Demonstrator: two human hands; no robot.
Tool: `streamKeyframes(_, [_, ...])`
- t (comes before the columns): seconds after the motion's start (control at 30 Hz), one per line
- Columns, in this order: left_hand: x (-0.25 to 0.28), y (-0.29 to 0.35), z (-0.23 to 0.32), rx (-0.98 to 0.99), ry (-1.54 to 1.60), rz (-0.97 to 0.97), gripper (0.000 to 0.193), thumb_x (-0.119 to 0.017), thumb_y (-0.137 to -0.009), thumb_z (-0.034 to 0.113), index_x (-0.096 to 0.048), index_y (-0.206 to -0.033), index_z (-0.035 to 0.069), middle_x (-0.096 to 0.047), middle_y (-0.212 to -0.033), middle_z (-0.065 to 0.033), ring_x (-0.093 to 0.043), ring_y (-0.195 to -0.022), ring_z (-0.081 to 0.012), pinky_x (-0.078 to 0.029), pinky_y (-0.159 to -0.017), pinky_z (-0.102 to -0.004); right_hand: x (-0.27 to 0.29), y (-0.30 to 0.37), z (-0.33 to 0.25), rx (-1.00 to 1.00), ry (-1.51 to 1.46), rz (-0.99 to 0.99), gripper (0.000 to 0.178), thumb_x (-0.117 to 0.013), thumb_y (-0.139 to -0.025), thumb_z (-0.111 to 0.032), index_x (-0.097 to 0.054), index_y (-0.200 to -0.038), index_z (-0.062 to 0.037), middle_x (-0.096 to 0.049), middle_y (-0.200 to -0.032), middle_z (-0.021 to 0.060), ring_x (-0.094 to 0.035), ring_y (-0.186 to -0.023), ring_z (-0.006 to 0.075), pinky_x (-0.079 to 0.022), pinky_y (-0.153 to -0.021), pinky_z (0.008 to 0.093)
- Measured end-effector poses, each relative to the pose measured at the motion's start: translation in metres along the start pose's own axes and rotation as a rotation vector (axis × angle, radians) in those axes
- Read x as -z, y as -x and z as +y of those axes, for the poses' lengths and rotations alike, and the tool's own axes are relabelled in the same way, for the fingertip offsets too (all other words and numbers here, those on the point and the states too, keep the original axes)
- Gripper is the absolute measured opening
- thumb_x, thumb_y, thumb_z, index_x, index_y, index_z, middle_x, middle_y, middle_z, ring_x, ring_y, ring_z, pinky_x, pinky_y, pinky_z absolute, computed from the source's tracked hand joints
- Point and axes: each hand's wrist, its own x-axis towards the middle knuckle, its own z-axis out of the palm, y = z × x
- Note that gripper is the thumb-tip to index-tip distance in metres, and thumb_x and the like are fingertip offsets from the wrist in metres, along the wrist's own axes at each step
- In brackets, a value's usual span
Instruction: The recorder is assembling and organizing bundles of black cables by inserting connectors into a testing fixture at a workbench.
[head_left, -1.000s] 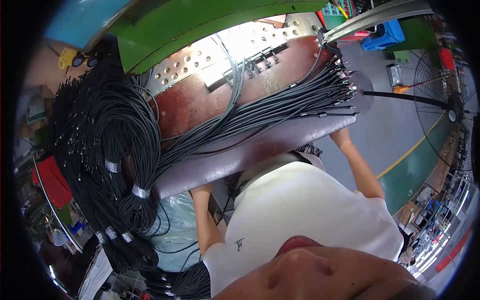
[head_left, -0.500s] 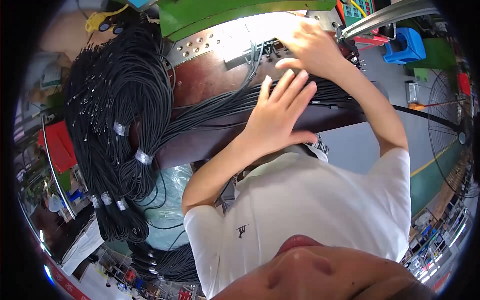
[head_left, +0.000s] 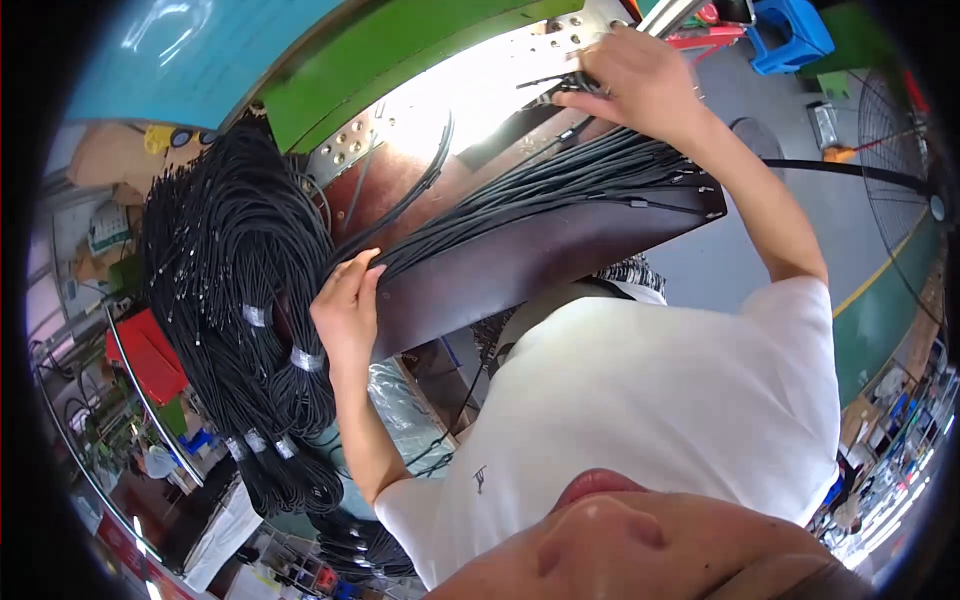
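Observation:
Long black cables (head_left: 520, 200) lie in a loose bundle across a dark reddish-brown bench (head_left: 500, 270), their metal-tipped ends near its right end. My left hand (head_left: 345, 310) is at the left part of this bundle, thumb and fingers closed on some cables beside the big coiled heap (head_left: 270, 210). At the far side of the bench, my right hand (head_left: 645, 85) is slightly blurred, its fingers bent round dark cable ends (head_left: 570, 85) close to the bright lit area. A short loop of cable (head_left: 430, 175) stands up from the bench between my hands.
A green machine beam (head_left: 370, 50) runs along the far side, with a blue panel (head_left: 200, 50) behind it on the left. Silver-taped cable coils (head_left: 305, 358) hang at the left. A blue stool (head_left: 790, 35) and a fan guard (head_left: 895, 160) stand at the right.
My left hand has moved left along the cables and closed near the coiled heap. My right hand stays at the far side, fingers now bent round cable ends. The view has turned somewhat.

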Motion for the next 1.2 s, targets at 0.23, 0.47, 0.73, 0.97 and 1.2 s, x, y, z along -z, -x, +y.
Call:
streamKeyframes(0.23, [-0.002,-0.015,-0.004,0.312,0.651,-0.174,0.011,-0.066,-0.078,0.0,-0.063,-0.088,-0.003,-0.064,-0.09,-0.0058,-0.058,-0.085,-0.0141,-0.046,-0.074,-0.0258,0.079,0.159,0.017,-0.67,0.17,-0.175,0.029,-0.069,-0.078,-0.025,-0.063,-0.097,-0.0044,-0.062,-0.087,0.0098,-0.06,-0.083,0.0277,-0.048,-0.071,0.036])
streamKeyframes(0.47, [-0.063,-0.119,0.126,-0.061,0.433,-1.053,0.029,-0.061,-0.086,0.026,-0.059,-0.077,-0.002,-0.058,-0.058,-0.0088,-0.056,-0.049,-0.0157,-0.045,-0.051,-0.0303,0.07,0.145,-0.087,-0.396,-0.371,-0.096,0.024,-0.069,-0.075,-0.014,-0.065,-0.098,-0.0094,-0.062,-0.102,0.0071,-0.06,-0.092,0.0254,-0.05,-0.078,0.0373])
streamKeyframes(0.73, [-0.087,-0.117,0.166,-0.547,0.139,-0.393,0.017,-0.059,-0.087,0.014,-0.061,-0.086,-0.003,-0.066,-0.075,-0.0127,-0.065,-0.065,-0.0181,-0.05,-0.058,-0.0314,0.045,0.106,-0.105,-0.468,-0.548,-0.197,0.026,-0.069,-0.075,-0.018,-0.064,-0.1,-0.0127,-0.057,-0.103,0.0034,-0.056,-0.087,0.0221,-0.048,-0.076,0.0342])
streamKeyframes(0.97, [-0.09,-0.14,0.195,0.043,0.852,-1.198,0.022,-0.058,-0.091,0.025,-0.058,-0.092,0.003,-0.057,-0.065,-0.0023,-0.05,-0.05,-0.0084,-0.038,-0.045,-0.0229,0.051,0.099,-0.103,-0.467,-0.493,-0.283,0.026,-0.068,-0.077,-0.017,-0.062,-0.102,-0.0116,-0.055,-0.105,0.0021,-0.054,-0.093,0.0228,-0.045,-0.082,0.0364])
streamKeyframes(1.2, [-0.088,-0.06,0.189,0.247,1.28,-0.775,0.031,-0.05,-0.097,0.031,-0.06,-0.101,0.002,-0.05,-0.064,0.0012,-0.041,-0.051,-0.0034,-0.03,-0.044,-0.0174,0.06,0.082,-0.066,-0.766,-1.309,0.122,0.054,-0.048,-0.095,-0.046,-0.056,-0.116,0.0038,-0.062,-0.094,0.0059,-0.056,-0.089,0.0129,-0.047,-0.077,0.0301])
